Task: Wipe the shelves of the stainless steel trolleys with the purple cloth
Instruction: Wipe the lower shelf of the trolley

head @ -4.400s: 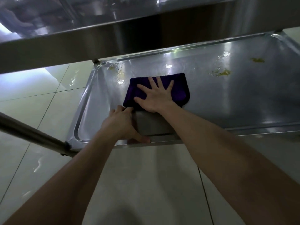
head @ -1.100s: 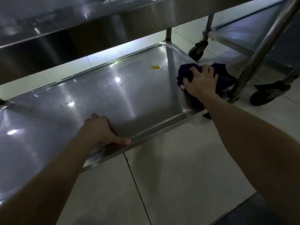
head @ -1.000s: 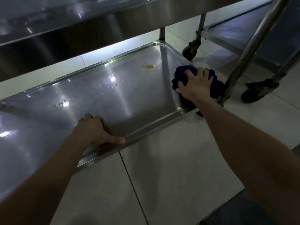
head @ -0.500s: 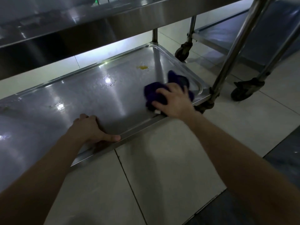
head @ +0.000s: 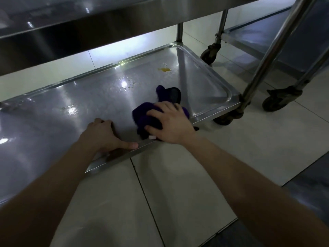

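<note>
- as only the head view is given, everything here is read from it: the cloth (head: 145,115) is seen bunched on the bottom shelf (head: 80,104), close to the front rim and toward the right end.
- the cloth is judged light, soft and floppy. one loose flap sticks up behind the bundle, so it is best taken as a full handful from above with the flap gathered in, or flattened under a palm for wider cover.
- on smooth steel it is expected to slide easily, so downward pressure is called for rather than a hard squeeze.
- the right hand (head: 171,126) is laid over the bundle, with the fingers spread and curled round it and the forearm reaching in from the lower right.
- the left hand (head: 101,135) is set on the front rim just beside the cloth. its fingers are bent over onto the shelf and its thumb is stretched along the lip, so the rim is gripped as a brace.
- a yellow stain (head: 164,69) and some droplets (head: 127,83) are seen farther back, not yet wiped.
</note>
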{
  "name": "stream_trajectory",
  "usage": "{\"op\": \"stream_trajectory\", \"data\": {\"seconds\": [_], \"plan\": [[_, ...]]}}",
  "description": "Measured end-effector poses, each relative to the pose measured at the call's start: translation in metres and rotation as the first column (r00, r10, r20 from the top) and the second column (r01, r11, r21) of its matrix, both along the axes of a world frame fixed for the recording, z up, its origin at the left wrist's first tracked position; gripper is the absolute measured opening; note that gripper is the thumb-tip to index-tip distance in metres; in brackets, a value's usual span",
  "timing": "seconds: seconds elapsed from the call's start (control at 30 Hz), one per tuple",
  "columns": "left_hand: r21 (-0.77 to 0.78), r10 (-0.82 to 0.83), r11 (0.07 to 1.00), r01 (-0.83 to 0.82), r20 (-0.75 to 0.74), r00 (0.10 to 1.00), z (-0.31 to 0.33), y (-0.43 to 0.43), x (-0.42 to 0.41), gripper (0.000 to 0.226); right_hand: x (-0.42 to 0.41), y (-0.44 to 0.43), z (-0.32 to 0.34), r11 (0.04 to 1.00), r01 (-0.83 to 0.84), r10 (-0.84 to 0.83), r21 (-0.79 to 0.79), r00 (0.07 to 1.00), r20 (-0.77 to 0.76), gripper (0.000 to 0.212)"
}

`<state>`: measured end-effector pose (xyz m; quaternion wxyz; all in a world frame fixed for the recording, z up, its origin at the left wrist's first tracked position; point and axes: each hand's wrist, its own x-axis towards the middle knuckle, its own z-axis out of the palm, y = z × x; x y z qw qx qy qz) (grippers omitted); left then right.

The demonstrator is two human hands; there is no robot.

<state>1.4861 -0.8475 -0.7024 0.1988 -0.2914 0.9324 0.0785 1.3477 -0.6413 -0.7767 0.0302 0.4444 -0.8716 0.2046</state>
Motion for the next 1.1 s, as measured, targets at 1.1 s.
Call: {"op": "stream_trajectory", "data": {"seconds": [1.1], "plan": [[-0.079, 0.152, 0.985, -0.156, -0.052, 0.987, 0.01, -0.101, 0.171, 0.181, 0.155, -0.129, 0.007, 0.962, -0.257, 0.257, 0.092, 0.966, 0.011, 0.054]]}}
